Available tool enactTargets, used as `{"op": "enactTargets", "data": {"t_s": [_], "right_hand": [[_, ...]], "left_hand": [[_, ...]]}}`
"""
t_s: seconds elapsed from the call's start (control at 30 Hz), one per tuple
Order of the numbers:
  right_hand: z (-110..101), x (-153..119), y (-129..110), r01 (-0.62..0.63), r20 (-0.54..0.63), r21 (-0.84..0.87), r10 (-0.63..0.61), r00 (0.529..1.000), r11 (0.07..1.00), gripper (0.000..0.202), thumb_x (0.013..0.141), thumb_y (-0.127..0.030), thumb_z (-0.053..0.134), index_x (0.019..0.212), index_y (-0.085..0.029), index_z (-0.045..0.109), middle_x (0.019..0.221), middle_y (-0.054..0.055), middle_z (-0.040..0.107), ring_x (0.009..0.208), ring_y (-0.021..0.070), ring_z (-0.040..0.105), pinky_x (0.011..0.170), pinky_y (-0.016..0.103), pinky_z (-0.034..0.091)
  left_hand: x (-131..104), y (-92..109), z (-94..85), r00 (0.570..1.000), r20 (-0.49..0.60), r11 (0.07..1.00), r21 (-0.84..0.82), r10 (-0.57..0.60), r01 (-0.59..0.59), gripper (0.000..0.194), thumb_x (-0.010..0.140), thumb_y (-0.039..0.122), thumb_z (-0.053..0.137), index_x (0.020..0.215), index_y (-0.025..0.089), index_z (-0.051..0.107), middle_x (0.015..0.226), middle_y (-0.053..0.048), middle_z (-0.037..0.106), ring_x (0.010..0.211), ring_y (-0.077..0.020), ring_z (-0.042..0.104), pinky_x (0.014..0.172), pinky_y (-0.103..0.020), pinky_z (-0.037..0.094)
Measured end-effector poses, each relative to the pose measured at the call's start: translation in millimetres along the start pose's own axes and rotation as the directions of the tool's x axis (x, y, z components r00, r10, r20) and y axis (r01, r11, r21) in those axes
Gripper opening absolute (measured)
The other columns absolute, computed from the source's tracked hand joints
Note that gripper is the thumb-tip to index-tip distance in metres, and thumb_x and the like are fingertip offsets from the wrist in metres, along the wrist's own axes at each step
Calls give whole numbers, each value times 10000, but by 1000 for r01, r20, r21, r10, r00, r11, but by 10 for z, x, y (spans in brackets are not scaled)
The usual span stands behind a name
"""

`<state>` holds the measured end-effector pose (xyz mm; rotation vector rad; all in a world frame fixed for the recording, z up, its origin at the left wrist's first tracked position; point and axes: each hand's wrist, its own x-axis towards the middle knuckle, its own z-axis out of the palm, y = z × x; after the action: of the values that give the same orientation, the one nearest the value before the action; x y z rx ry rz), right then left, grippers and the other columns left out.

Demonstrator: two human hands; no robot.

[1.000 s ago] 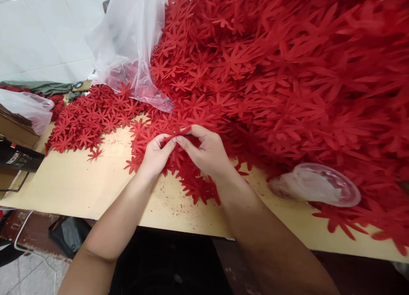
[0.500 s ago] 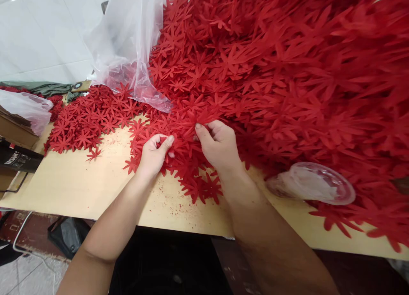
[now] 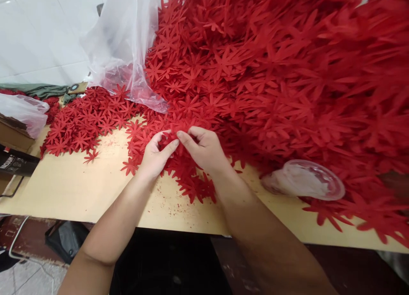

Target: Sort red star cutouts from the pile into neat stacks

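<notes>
My left hand point(image 3: 158, 154) and my right hand point(image 3: 202, 148) meet over the near edge of a heap of red fabric flower pieces point(image 3: 223, 65). Thumbs and fingers of both are pinched together, almost touching, on a red flower piece point(image 3: 180, 129) with narrow petals. Much of that piece is hidden by the fingers and blends into the red behind it. Below the hands, more loose red flowers point(image 3: 191, 186) lie on the pale tabletop point(image 3: 70, 188).
A clear plastic bag point(image 3: 128, 52) stands behind the hands. Left of it lies a smaller flower pile point(image 3: 79, 120). At right, a clear plastic tub point(image 3: 306, 180) rests tilted among flowers. A black box point(image 3: 15, 161) and a white bag point(image 3: 25, 112) are far left.
My right hand has moved left and slightly down, bringing a red flower piece to my left hand. The two hands, apart before, now meet. The view has shifted slightly.
</notes>
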<state>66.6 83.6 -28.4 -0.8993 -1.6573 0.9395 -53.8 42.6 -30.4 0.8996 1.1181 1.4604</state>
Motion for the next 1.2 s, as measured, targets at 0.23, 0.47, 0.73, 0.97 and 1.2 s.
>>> {"op": "enactTargets", "data": {"t_s": [0.23, 0.47, 0.73, 0.97, 1.2], "right_hand": [[36, 19, -5, 52, 74, 32, -54, 996, 998, 380, 800, -476, 559, 591, -197, 405, 575, -43, 367, 553, 90, 348, 549, 255, 314], [-194, 117, 110, -39, -81, 142, 51, 995, 989, 504, 678, -686, 604, 604, -198, 501, 567, -21, 473, 542, 100, 413, 527, 254, 355], [-49, 50, 43, -65, 97, 256, 41, 994, 964, 430, 636, -593, 704, 782, -200, 608, 759, 11, 643, 693, 132, 586, 689, 281, 497], [47, 39, 82, -56, 42, 314, 45, 998, 948, 371, 673, -537, 687, 695, -175, 606, 678, 13, 596, 690, 144, 576, 690, 294, 489], [-12, 84, 147, -98, -44, 309, 117, 992, 946, 265, 638, -406, 724, 688, -185, 587, 629, -24, 548, 581, 96, 487, 582, 248, 426]], "left_hand": [[25, -6, 9, 997, -64, 995, -89, 36, -42, 327, 567, 271, 798, 807, 181, 595, 780, 33, 667, 717, -80, 614, 767, -240, 488], [44, -6, -23, 985, -171, 990, -139, 0, -24, 333, 569, 350, 795, 762, 178, 583, 637, 47, 635, 557, -74, 571, 625, -230, 477], [30, -32, -10, 995, -97, 993, -115, -14, 2, 344, 602, 362, 781, 820, 163, 606, 721, 12, 680, 671, -114, 633, 738, -285, 497], [7, -24, 31, 998, -67, 996, -84, 16, -22, 324, 604, 360, 776, 774, 167, 580, 708, 32, 657, 640, -79, 599, 684, -232, 473], [-9, -6, 34, 994, -110, 999, -47, 4, -9, 341, 596, 357, 771, 746, 185, 519, 600, 72, 593, 517, -52, 523, 556, -195, 412]]}}
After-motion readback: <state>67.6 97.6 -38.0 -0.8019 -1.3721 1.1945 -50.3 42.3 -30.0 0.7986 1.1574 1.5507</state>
